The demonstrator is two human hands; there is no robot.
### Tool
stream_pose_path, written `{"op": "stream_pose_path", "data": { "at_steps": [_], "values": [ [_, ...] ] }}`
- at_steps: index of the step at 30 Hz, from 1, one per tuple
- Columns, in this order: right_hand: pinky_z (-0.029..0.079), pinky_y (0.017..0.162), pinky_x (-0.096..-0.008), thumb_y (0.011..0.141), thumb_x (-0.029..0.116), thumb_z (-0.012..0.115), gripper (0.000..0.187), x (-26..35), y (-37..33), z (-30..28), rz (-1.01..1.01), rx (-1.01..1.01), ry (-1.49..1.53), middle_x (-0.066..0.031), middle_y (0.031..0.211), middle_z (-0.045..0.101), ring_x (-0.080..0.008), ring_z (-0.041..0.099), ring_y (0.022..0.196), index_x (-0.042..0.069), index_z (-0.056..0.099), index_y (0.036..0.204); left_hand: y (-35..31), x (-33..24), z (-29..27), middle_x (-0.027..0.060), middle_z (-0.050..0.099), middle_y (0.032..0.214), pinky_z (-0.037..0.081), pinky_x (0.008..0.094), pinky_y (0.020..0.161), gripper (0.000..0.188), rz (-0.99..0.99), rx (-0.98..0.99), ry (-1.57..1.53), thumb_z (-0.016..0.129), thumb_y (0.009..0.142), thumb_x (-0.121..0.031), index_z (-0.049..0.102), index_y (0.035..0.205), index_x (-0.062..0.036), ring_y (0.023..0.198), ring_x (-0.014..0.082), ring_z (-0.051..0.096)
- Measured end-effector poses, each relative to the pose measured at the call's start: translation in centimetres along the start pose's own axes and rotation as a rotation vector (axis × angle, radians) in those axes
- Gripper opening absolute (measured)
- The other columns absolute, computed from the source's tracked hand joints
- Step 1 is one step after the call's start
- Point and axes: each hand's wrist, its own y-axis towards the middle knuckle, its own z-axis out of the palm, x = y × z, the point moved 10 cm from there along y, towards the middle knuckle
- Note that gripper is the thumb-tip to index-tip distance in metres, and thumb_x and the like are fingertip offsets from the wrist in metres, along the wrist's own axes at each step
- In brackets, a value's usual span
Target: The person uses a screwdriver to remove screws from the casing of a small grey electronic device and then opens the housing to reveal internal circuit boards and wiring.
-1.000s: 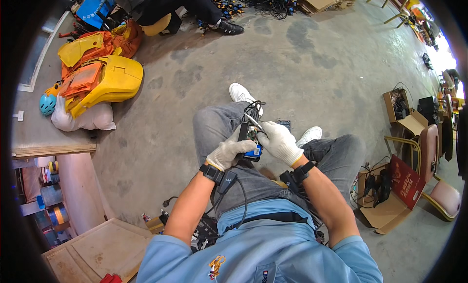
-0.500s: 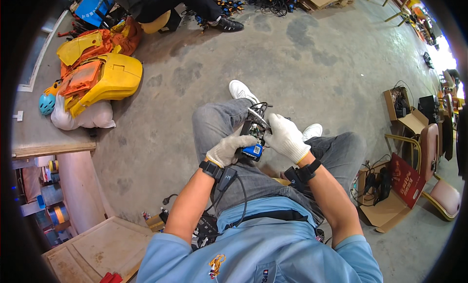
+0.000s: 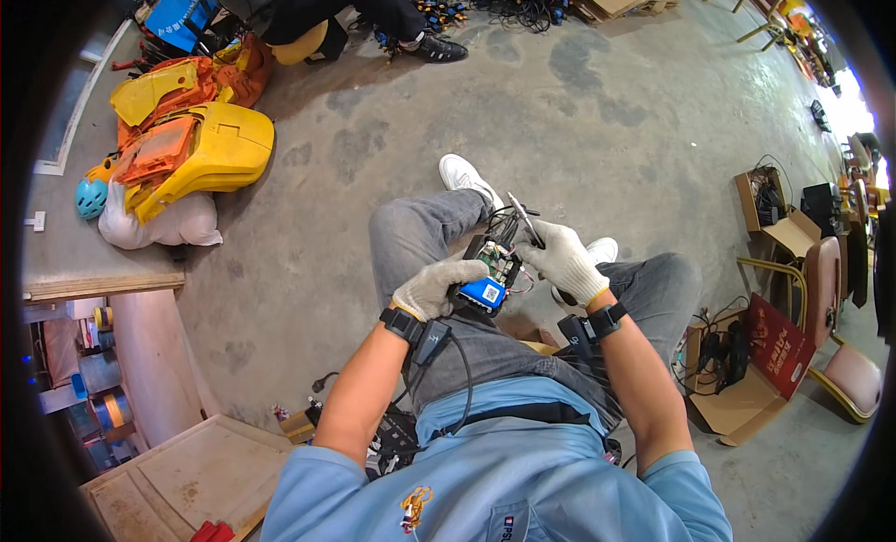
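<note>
My left hand (image 3: 434, 288), in a white knit glove, grips an opened black electronic device (image 3: 474, 304) above my lap. Its inside shows a green circuit board (image 3: 496, 256) and a blue battery pack (image 3: 484, 293) with a square printed label. Thin wires hang at its right side, and a bunch of black cables (image 3: 502, 226) comes from its far end. My right hand (image 3: 563, 260), gloved too, is closed around a slim silver tool (image 3: 525, 218), whose tip points up and left. I cannot make out its exact kind. That hand is just right of the circuit board.
Yellow and orange plastic shells (image 3: 210, 154) lie at the left on a white sack (image 3: 168, 219). Another person's leg (image 3: 383, 10) is at the top. Open cardboard boxes (image 3: 747, 402) with cables stand at the right near a chair (image 3: 821, 290). A wooden board (image 3: 187, 477) is at the lower left.
My right hand has moved slightly right and down, off the device, and the tool now tilts up and left. The device's inside shows more, turned a little in my left hand.
</note>
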Motion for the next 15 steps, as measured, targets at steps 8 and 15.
{"op": "stream_pose_path", "data": {
  "at_steps": [8, 15],
  "values": [
    [0.057, 0.065, -0.0336, 0.101, 0.017, 0.069, 0.02, -1.3, -2.0, -2.6, 0.085, -0.22, 0.15, -0.0103, 0.091, 0.076, -0.0147, 0.07, 0.072, -0.002, 0.073, 0.108, 1.5, -0.4, -1.2, 0.0192, 0.071, 0.138, 0.066, 0.0478, 0.094, 0.072, 0.123, 0.016, -0.078, 0.051, 0.111, -0.059, 0.056, 0.151, -0.0004, 0.117, 0.032, 0.075],
    [0.058, 0.078, -0.0463, 0.098, 0.017, 0.07, 0.022, 5.0, -4.1, 1.7, -0.151, 0.021, -0.04, -0.0255, 0.096, 0.073, -0.043, 0.074, 0.092, 0.001, 0.071, 0.112, 2.3, 0.1, -6.2, 0.0147, 0.074, 0.127, 0.067, 0.0465, 0.091, 0.06, 0.3, -0.197, 0.22, 0.051, 0.113, -0.055, 0.062, 0.144, -0.0046, 0.11, 0.0277, 0.077]
  ]
}}
